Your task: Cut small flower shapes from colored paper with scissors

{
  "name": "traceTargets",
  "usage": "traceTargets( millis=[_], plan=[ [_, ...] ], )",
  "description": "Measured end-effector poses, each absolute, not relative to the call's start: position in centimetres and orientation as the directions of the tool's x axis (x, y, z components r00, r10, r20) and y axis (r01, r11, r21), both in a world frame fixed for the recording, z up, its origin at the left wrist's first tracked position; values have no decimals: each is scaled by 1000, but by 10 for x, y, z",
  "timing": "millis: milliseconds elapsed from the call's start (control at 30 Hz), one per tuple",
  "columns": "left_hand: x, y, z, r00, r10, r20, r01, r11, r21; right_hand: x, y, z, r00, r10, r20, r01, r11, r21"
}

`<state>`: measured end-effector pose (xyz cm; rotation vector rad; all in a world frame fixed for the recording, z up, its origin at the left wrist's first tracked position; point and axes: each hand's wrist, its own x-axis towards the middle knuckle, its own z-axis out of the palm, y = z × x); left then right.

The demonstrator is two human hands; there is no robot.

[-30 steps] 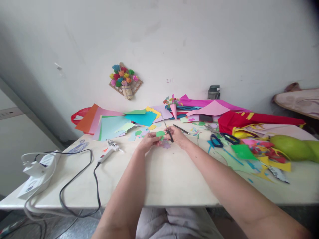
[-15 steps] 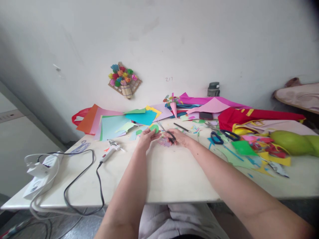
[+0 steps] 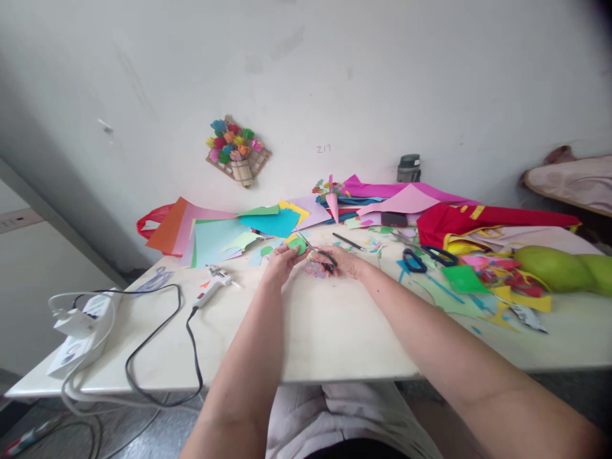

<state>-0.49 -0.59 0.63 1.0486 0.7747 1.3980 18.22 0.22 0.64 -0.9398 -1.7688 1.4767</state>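
Observation:
Between its thumb and fingers my left hand [image 3: 283, 261] pinches a small green paper piece [image 3: 297, 246], over the middle of the table. My right hand [image 3: 343, 262] is wrapped round the black handles of a pair of scissors [image 3: 327, 260]. Their thin blades point up and left, close beside the green paper. Small pale paper scraps [image 3: 314, 268] lie on the table just under the hands. A black pen [image 3: 348, 241] rests beyond my right hand.
A glue gun [image 3: 213, 287] and its cord lie left, near a white power strip [image 3: 81, 331]. Coloured paper sheets [image 3: 217, 239] spread behind. To the right are blue-handled scissors [image 3: 414, 260], a red cloth [image 3: 459, 224] and a green rounded object [image 3: 545, 268].
The view has shifted slightly. The scissor blades have swung a little closer to the green paper; both hands stay in nearly the same place with their grips kept.

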Motion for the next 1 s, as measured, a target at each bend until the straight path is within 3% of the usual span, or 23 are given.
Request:
traceTargets(
  millis=[1000],
  plan=[
    [-8, -3, 3, 85, 984, 158, -379, -115, 918, 181, 4, 4, -544, 839, 23, 125, 108, -986]
  ],
)
